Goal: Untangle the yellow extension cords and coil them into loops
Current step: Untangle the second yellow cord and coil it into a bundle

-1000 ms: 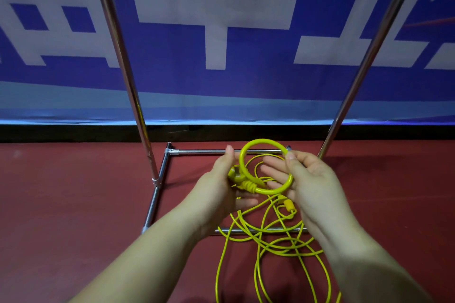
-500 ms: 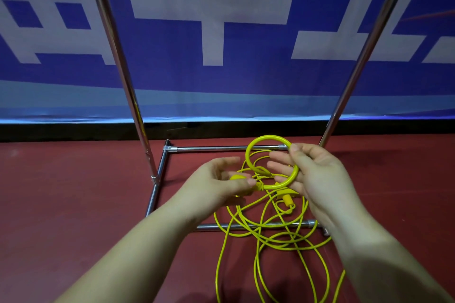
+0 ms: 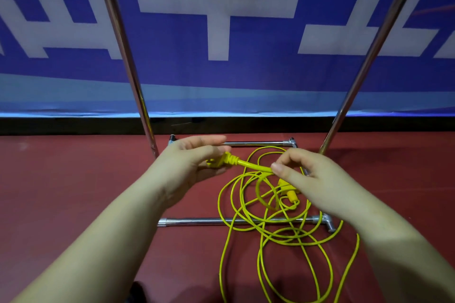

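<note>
Nearest the camera, thin yellow cord [image 3: 305, 256] is lying in loose tangled loops on the red floor [image 3: 61, 204], some strands crossing over the near rail [image 3: 197, 221] of a chrome frame. Two bare forearms are reaching forward from the bottom corners. The right hand [image 3: 310, 179] is pinching a thicker yellow cord [image 3: 253, 166] between thumb and curled fingers. Just below that hand, a yellow connector [image 3: 290, 194] is hanging among the loops, and the thick cord is curving down in a loop beside it. The left hand [image 3: 187, 165] is gripping a yellow plug [image 3: 219, 162], its fingers curled around it, with the cord wound tightly around the plug's neck. The short stretch of thick cord between the two hands is running straight, above the floor. Behind the hands, the far rail [image 3: 256, 143] is lying on the floor. Two chrome poles [image 3: 128, 61] are rising and leaning apart. Farthest back, a blue banner [image 3: 172, 81] with large white shapes is filling the wall.
</note>
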### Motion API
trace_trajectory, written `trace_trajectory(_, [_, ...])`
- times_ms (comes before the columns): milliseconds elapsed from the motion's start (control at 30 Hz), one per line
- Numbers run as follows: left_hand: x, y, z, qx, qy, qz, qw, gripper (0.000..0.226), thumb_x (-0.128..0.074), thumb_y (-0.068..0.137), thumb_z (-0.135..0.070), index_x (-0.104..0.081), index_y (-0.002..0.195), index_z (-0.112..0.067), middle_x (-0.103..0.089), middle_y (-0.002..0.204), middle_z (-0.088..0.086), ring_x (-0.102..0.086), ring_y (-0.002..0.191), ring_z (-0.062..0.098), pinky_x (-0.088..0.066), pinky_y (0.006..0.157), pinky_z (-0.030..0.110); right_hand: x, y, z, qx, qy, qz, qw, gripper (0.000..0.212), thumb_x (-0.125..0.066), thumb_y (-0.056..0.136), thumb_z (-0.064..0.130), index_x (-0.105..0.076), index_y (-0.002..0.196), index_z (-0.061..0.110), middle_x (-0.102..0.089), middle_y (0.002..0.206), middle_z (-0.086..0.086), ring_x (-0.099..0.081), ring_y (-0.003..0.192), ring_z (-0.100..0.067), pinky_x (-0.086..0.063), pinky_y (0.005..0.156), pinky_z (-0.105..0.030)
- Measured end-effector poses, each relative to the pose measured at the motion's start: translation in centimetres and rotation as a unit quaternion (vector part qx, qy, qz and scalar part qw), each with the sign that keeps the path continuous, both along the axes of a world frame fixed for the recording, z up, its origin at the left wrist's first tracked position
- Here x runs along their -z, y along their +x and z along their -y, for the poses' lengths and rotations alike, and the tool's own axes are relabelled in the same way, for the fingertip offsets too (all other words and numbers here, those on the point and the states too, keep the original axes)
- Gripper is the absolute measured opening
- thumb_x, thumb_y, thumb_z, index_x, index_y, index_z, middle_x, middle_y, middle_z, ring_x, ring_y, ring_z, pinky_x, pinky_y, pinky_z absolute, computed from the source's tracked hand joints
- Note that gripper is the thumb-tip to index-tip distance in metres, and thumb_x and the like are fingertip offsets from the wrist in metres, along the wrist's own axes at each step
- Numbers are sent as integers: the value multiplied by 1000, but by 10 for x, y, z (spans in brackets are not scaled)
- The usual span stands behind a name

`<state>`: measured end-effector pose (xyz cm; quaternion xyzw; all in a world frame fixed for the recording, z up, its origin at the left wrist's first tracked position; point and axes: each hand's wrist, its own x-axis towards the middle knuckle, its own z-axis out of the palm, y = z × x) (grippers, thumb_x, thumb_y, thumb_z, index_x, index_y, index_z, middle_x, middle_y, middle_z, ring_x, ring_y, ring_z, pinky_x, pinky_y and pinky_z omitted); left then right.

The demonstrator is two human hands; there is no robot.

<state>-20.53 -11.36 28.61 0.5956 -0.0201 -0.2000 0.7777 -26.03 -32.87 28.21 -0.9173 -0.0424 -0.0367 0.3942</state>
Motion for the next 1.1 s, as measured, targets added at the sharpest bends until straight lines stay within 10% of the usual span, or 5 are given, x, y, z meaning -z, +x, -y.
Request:
trace_trajectory(333, [6, -22, 10, 264, 244, 119, 926, 31, -58, 86, -33, -64, 92, -4, -56, 61, 2, -44, 46, 11, -35, 45, 20, 2, -2, -21, 11, 52, 48, 997, 32, -68, 77, 40, -53, 61, 17, -38, 46, 11, -32, 46, -4, -25, 46, -19])
trace_trajectory(567, [18, -5, 8, 72, 332, 280, 898, 18, -54, 92, -29, -61, 81, -17, -45, 51, -8, -41, 48, 5, -34, 49, 16, 12, -1, -23, -51, -15, -41, 998, 28, -42, 95, 39, -54, 76, 22, -62, 64, 9, -49, 49, 0, -38, 56, -22])
trace_trajectory(767, [26, 8, -3, -47, 367, 288, 883, 20, -56, 91, -32, -57, 73, -25, -47, 50, -7, -42, 44, 3, -35, 51, 21, 16, 0, -16, -74, -16, -136, 988, 33, -36, 98, 36, -49, 71, 21, -68, 70, -4, -61, 55, -15, -49, 64, -35])
trace_trajectory(867, [22, 26, -30, -182, 342, 240, 890, 20, -56, 92, -31, -58, 75, -21, -48, 53, -4, -42, 45, 9, -34, 50, 27, 16, -6, -10, -78, -17, -208, 975, 38, -32, 99, 37, -48, 71, 17, -59, 56, 0, -51, 42, -12, -40, 46, -20])
trace_trajectory(1100, [32, 30, -53, -134, 431, 212, 867, 22, -53, 94, -32, -62, 79, -19, -61, 59, 3, -53, 54, 16, -37, 52, 27, 18, -13, 0, -56, 19, -134, 989, 29, -46, 95, 29, -62, 72, 21, -41, 51, 7, -36, 50, -7, -31, 51, -23])
